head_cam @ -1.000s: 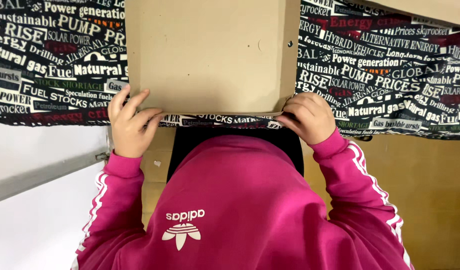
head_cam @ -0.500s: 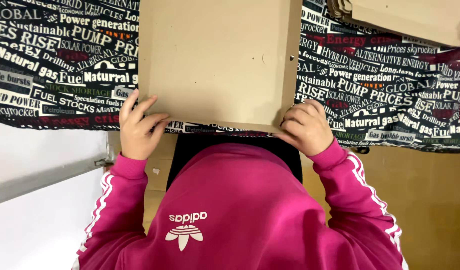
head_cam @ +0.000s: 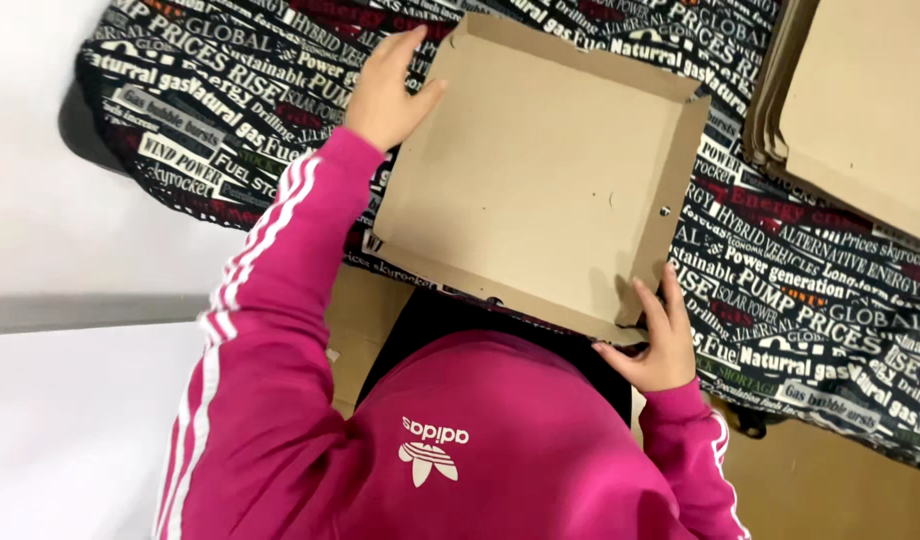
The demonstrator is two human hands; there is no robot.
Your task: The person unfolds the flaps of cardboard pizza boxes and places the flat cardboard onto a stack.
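Since the earlier frames the cardboard tray (head_cam: 545,170) has swung round: it lay square-on with both my hands at its near edge, now it sits skewed on the bench (head_cam: 820,290), side walls standing up on the far and right edges, and my hands have split to opposite corners. Head view, the only one: my left hand (head_cam: 385,85) has gone out to the far-left corner, fingers spread flat along the tray's left edge, thumb against the wall there, a loose open hold, pressing more than clamping. My right hand (head_cam: 655,345) is at the near-right corner, fingers curled up onto the raised right flap, pinching it lightly from outside; how tight I cannot tell. The tray rests on the printed black cloth that covers the bench, its near edge overhanging toward my pink sleeve (head_cam: 270,250). A stack of flat cardboard sheets (head_cam: 860,110) lies well apart at the upper right, untouched. My read: the turn and the standing walls suggest the folding has gone from the near edge on to the sides, with the near wall still lying low and the right flap the one in hand.
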